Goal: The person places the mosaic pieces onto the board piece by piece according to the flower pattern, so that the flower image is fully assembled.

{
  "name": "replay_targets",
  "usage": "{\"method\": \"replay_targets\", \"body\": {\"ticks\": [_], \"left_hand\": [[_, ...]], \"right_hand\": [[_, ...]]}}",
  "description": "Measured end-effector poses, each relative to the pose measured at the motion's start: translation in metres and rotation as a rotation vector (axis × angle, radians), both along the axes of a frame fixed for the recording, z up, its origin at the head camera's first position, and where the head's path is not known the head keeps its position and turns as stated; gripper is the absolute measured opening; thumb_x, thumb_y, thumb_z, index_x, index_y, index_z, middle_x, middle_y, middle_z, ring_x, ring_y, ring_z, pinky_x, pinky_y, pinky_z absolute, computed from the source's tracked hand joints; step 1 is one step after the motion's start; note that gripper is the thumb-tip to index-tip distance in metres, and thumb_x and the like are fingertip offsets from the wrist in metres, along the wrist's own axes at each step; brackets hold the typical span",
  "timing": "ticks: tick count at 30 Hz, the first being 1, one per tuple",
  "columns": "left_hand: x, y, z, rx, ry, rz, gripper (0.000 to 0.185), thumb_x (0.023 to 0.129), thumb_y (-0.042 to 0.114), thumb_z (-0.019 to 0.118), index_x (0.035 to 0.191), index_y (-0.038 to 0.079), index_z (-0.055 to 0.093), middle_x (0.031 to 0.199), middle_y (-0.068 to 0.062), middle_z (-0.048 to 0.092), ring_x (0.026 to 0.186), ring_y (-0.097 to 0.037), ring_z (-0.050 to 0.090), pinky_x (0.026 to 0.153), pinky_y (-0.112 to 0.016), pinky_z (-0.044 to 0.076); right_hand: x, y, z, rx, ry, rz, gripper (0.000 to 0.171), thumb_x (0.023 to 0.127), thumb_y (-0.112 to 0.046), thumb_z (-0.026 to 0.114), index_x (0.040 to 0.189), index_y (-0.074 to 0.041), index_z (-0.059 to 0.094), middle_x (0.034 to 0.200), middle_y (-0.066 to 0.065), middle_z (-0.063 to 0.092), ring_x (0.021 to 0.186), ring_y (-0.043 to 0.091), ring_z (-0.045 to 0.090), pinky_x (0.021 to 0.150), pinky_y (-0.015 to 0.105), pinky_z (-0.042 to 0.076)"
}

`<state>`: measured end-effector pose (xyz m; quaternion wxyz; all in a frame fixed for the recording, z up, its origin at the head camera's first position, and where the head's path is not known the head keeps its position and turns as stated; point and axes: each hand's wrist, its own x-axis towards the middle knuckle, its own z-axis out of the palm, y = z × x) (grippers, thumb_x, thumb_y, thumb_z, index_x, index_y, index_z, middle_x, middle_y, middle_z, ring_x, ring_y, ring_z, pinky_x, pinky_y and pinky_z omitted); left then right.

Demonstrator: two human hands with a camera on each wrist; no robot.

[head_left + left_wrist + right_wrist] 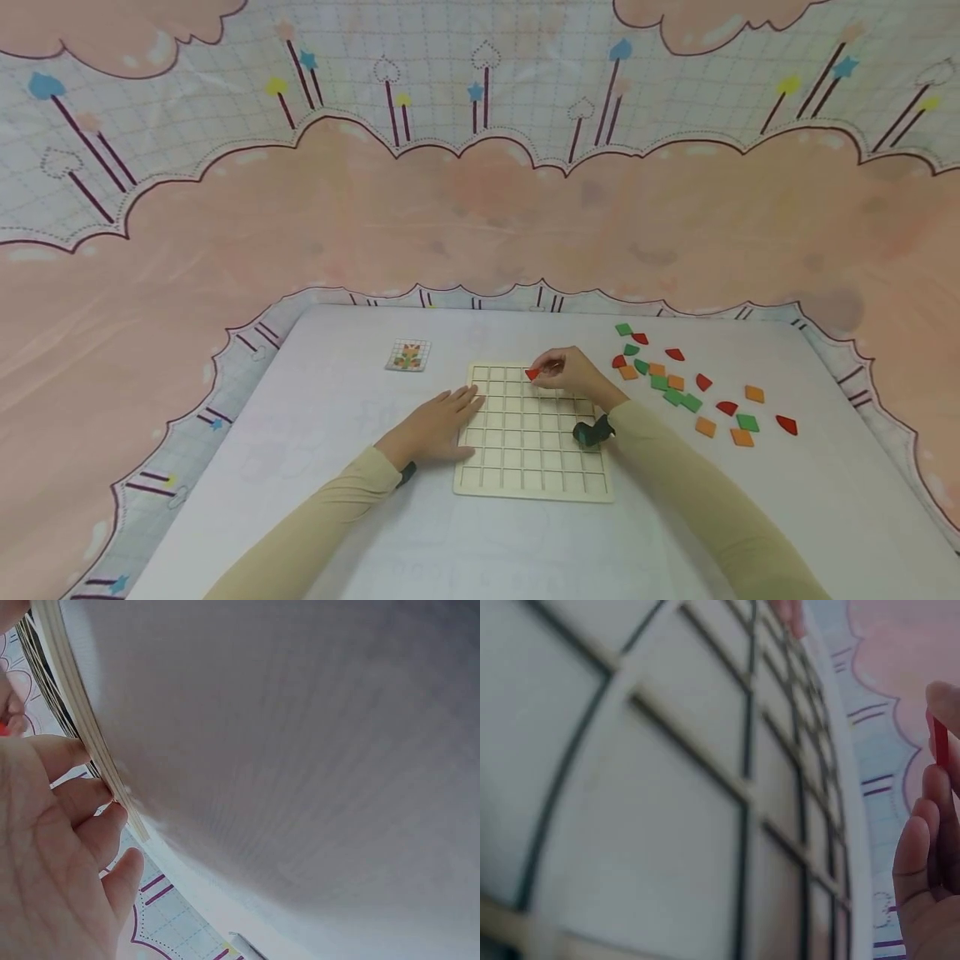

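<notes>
A square wooden grid board [534, 497] lies flat on the white table. My right hand [567, 370] is over its far edge and pinches a red quarter-circle tile [532, 374] between thumb and fingers. In the right wrist view the red tile [940, 739] shows edge-on, apart from the blurred grid [652, 847]. My left hand [438, 425] rests at the board's left edge with fingers spread. The left wrist view shows the left fingers [88, 802] touching the board's side [82, 705]. The grid squares in sight hold no tiles; some are hidden by the right hand and wrist.
Several loose red, green and orange tiles [690, 402] are scattered right of the board. A small pattern card [408, 356] with a flower design lies at the back left. A patterned cloth [480, 225] hangs behind the table.
</notes>
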<state>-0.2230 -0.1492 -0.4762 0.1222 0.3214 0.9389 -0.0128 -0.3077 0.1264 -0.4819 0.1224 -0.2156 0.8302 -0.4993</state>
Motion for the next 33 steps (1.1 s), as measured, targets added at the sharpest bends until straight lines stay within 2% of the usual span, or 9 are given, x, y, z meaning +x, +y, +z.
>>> {"method": "replay_targets", "body": {"ticks": [6, 14, 23, 33], "left_hand": [[0.000, -0.001, 0.000, 0.013, -0.005, 0.010, 0.083, 0.087, 0.052, 0.053, 0.151, 0.010, 0.020, 0.158, -0.010, 0.017, 0.146, -0.023, 0.018, 0.118, -0.040, 0.022], [0.000, -0.003, -0.002, 0.010, 0.009, -0.013, 0.083, 0.088, 0.054, 0.051, 0.151, 0.010, 0.020, 0.158, -0.010, 0.017, 0.146, -0.023, 0.018, 0.118, -0.039, 0.022], [-0.001, -0.002, -0.003, 0.012, 0.007, -0.014, 0.083, 0.088, 0.053, 0.051, 0.151, 0.010, 0.019, 0.158, -0.010, 0.017, 0.146, -0.024, 0.018, 0.118, -0.040, 0.022], [0.000, -0.002, -0.003, 0.011, 0.019, -0.019, 0.083, 0.088, 0.054, 0.051, 0.150, 0.009, 0.021, 0.158, -0.011, 0.018, 0.146, -0.024, 0.019, 0.118, -0.039, 0.023]], "right_hand": [[-0.004, -0.002, -0.014, 0.092, 0.050, -0.007, 0.017, 0.076, -0.012, 0.077, 0.091, -0.004, 0.073, 0.083, 0.005, 0.068, 0.070, 0.010, 0.055, 0.064, 0.020, 0.048], [-0.008, -0.006, -0.020, 0.156, 0.015, -0.036, 0.019, 0.074, -0.018, 0.080, 0.088, -0.007, 0.075, 0.079, 0.003, 0.066, 0.069, 0.012, 0.051, 0.063, 0.022, 0.044], [-0.005, -0.010, -0.018, 0.216, 0.034, -0.035, 0.014, 0.073, -0.016, 0.079, 0.084, -0.008, 0.075, 0.078, 0.002, 0.064, 0.069, 0.012, 0.049, 0.063, 0.022, 0.043], [-0.005, -0.009, -0.011, 0.242, -0.002, -0.028, 0.011, 0.076, -0.012, 0.077, 0.086, -0.007, 0.076, 0.075, 0.001, 0.066, 0.068, 0.011, 0.051, 0.064, 0.023, 0.044]]}}
